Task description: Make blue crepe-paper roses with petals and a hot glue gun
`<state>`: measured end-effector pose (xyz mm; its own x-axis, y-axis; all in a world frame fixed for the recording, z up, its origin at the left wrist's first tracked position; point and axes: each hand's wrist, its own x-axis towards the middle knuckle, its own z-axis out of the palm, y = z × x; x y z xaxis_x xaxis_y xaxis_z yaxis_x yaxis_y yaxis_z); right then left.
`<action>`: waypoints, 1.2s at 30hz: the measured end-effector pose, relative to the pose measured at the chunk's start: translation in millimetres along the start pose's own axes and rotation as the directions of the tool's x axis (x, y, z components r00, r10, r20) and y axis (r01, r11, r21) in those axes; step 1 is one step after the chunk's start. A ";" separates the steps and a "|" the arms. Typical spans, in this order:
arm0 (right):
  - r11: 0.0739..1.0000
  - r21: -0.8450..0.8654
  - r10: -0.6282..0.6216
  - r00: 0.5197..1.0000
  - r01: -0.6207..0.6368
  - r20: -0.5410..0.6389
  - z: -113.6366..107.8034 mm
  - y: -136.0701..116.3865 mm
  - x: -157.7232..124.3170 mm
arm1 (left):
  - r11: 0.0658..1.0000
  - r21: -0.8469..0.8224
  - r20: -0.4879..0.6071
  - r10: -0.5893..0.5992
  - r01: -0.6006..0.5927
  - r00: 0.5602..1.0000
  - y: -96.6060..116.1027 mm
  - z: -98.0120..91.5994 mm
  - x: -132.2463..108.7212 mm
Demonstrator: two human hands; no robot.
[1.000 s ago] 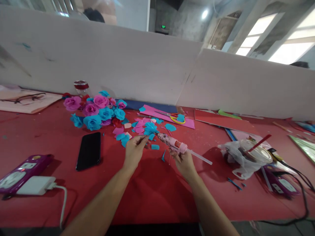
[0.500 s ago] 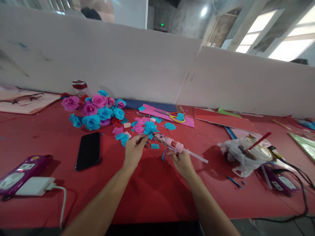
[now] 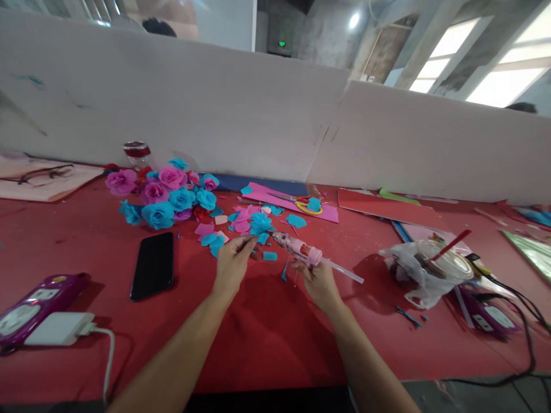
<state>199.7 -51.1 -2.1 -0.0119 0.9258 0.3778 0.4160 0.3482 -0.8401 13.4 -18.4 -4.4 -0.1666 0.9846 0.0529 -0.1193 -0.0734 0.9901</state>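
Observation:
My right hand point(image 3: 318, 282) is wrapped round the handle of a pink hot glue gun point(image 3: 297, 246). A clear glue stick point(image 3: 346, 271) sticks out of its rear, and the nozzle points left. My left hand point(image 3: 232, 261) is closed in a pinch at the base of a blue paper flower point(image 3: 260, 222); the exact grip point is hard to see. The nozzle tip is right by the flower's underside, and I cannot tell whether they touch. Loose blue and pink paper petals point(image 3: 270, 256) lie around and behind the flower on the red table point(image 3: 267, 338).
Finished paper flowers point(image 3: 158, 215) stand in a bunch at the left behind a phone point(image 3: 152, 265). Scissors point(image 3: 309, 206) rest on pink paper. A lidded cup in a plastic bag point(image 3: 424, 269) stands right. Purple power strips point(image 3: 43, 298) lie at both sides. A white partition point(image 3: 193, 109) runs behind.
The glue gun's nozzle has shifted very slightly to the right relative to the flower. Both hands keep their grips; the whole view has moved a little.

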 end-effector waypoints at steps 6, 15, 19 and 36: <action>0.998 -0.029 0.048 0.999 -0.048 -0.008 0.5 9.2 -4.6 | 0.977 -0.170 -0.008 -0.133 0.130 0.991 0.3 -0.8 2.5; 0.998 0.023 0.053 0.997 -0.054 0.051 5.4 17.1 -6.7 | 0.907 -0.320 0.056 -0.271 0.275 0.961 0.8 0.2 4.3; 0.999 0.000 0.045 0.998 -0.045 0.045 4.5 17.3 -6.0 | 0.914 -0.285 0.097 -0.271 0.288 0.958 0.9 0.0 3.1; 0.998 -0.056 -0.005 0.999 0.003 -0.041 1.6 15.3 -7.5 | 0.918 -0.252 0.115 -0.287 0.307 0.951 -0.7 0.1 2.5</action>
<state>204.7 -52.5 -18.4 0.0236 0.9172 0.3978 0.4662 0.3419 -0.8160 13.1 -15.9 -5.0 -0.0116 0.9758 -0.2184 -0.4073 0.1949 0.8923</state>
